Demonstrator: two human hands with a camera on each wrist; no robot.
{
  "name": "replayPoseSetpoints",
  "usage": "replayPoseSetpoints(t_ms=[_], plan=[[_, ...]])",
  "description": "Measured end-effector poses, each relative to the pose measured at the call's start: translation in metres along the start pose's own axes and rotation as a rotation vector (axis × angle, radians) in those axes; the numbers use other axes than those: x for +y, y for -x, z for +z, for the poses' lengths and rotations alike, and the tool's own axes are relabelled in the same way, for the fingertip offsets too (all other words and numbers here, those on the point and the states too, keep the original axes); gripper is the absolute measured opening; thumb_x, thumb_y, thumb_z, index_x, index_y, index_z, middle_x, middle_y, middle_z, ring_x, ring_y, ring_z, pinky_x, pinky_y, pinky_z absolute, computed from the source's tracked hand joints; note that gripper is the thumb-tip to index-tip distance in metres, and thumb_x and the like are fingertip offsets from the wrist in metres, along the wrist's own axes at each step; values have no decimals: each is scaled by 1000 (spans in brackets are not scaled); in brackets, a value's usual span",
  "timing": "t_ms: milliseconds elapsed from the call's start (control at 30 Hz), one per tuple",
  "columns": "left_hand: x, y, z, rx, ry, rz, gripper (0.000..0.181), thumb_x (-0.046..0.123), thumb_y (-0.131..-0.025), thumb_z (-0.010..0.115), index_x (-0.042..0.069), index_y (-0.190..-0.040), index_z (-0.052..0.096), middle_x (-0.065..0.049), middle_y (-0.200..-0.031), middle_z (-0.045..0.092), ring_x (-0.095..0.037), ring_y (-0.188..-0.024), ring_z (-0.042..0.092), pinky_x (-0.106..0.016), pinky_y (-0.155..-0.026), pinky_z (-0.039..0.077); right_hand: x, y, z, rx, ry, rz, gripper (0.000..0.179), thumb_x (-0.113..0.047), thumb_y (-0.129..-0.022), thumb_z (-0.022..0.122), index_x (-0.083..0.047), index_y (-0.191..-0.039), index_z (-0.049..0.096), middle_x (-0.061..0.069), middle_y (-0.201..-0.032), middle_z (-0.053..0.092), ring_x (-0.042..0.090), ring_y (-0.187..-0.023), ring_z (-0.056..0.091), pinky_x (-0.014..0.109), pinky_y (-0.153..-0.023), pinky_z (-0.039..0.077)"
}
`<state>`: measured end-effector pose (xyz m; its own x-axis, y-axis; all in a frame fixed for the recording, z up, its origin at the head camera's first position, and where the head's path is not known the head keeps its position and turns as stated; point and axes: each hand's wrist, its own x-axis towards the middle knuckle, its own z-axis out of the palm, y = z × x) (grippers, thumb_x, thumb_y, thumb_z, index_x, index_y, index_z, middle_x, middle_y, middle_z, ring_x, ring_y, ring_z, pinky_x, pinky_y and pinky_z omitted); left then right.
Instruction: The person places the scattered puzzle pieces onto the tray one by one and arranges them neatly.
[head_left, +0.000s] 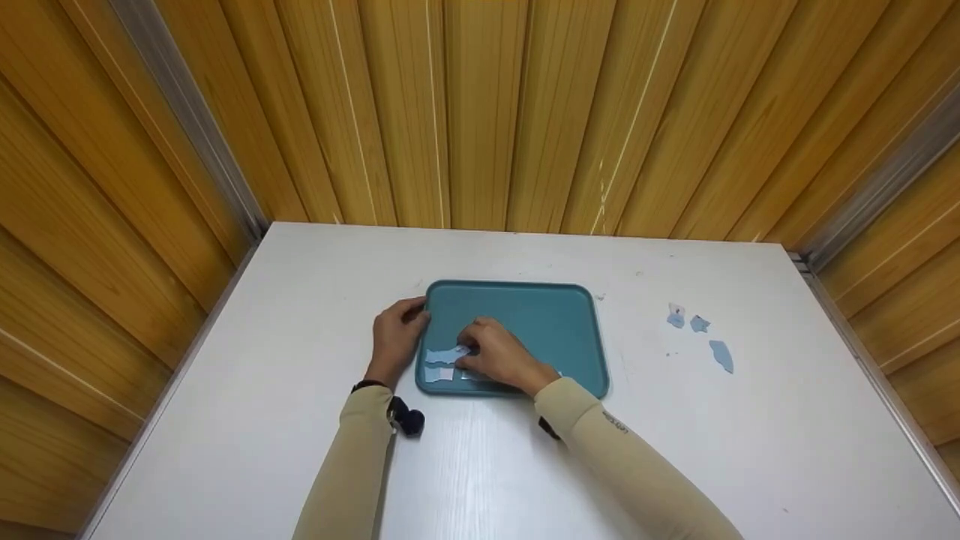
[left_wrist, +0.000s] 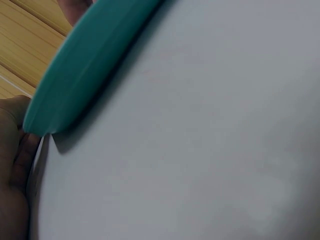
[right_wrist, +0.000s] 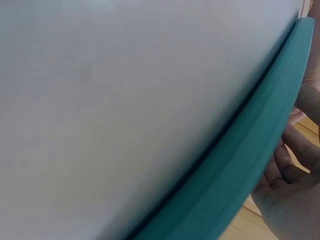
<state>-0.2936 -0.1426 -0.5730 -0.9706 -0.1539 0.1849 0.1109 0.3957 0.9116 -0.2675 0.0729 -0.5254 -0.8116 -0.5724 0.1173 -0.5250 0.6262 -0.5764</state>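
A teal tray [head_left: 525, 315] lies on the white table. My left hand [head_left: 397, 337] holds its left rim, thumb at the edge; in the left wrist view the fingers [left_wrist: 25, 157] are by the tray's corner. My right hand [head_left: 499, 352] is over the tray's near left part, pinching a light blue puzzle piece [head_left: 448, 355] between thumb and fingers. Just below it, another pale blue puzzle piece [head_left: 439, 374] lies along the near left corner. More pieces along the near edge are partly hidden under the right hand.
Three loose light blue pieces lie on the table right of the tray: an upper one [head_left: 676, 315], a small one [head_left: 700, 324] and a longer curved one [head_left: 721, 356]. Yellow wood-look panels [head_left: 480, 112] rise behind the table and on both sides.
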Motion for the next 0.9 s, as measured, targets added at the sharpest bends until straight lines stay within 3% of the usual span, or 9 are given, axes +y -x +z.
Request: replayPoseSetpoints(t_ms=[467, 900], plan=[[1, 2, -1, 6, 5, 22, 32, 5, -99, 73, 1, -131, 73, -14, -124, 74, -27, -115, 69, -42, -100, 55, 8, 9, -20, -46, -127, 47, 35, -16, -96, 82, 1, -125, 73, 10, -116, 68, 25, -110, 66, 42, -98, 56], [-2, 0, 1, -5, -14, 5, 33, 6, -101, 72, 2, -134, 72, -14, -127, 73, -27, -118, 68, -41, -102, 54, 31, 34, -39, 23, -177, 2, 36, -17, -98, 80, 1, -128, 72, 16, -122, 69, 33, -117, 67, 49, -100, 56]])
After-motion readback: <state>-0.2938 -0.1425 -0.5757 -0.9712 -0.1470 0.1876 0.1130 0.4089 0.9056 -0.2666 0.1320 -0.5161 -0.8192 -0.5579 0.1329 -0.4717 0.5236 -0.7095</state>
